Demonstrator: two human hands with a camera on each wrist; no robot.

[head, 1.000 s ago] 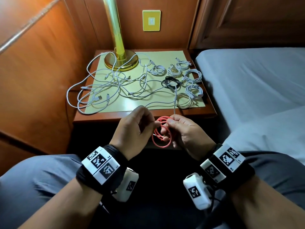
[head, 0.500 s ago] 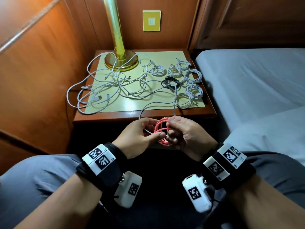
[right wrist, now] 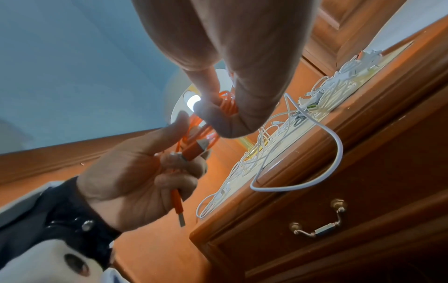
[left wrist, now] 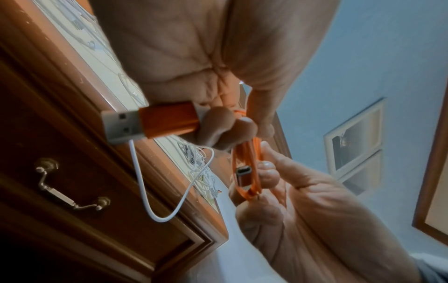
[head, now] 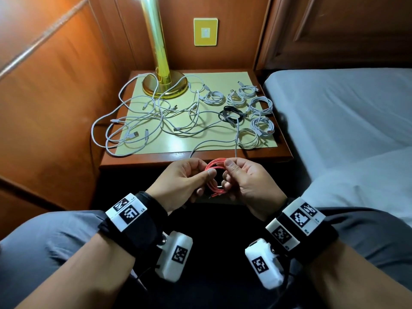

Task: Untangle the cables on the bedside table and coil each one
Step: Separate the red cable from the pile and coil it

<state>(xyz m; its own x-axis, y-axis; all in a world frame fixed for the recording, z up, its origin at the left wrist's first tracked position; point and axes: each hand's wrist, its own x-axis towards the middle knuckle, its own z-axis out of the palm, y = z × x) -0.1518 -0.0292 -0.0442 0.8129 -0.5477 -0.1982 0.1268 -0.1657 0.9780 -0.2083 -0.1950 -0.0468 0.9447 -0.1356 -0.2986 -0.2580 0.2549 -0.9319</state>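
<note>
Since a second ago, when the orange-red charging cable [head: 213, 175] hung as an open ring, both hands have squeezed it into a tighter bundle just before the wooden bedside table [head: 142, 160]. Left hand [head: 182, 182] and right hand [head: 246, 182] fingers pinch it, apparently securing the coil; tangled white cables [head: 156, 121] remain.

Brass lamp [head: 163, 84] at table's back-left; yellow wall switch [head: 205, 31] above; bed [head: 347, 112] rt.
</note>
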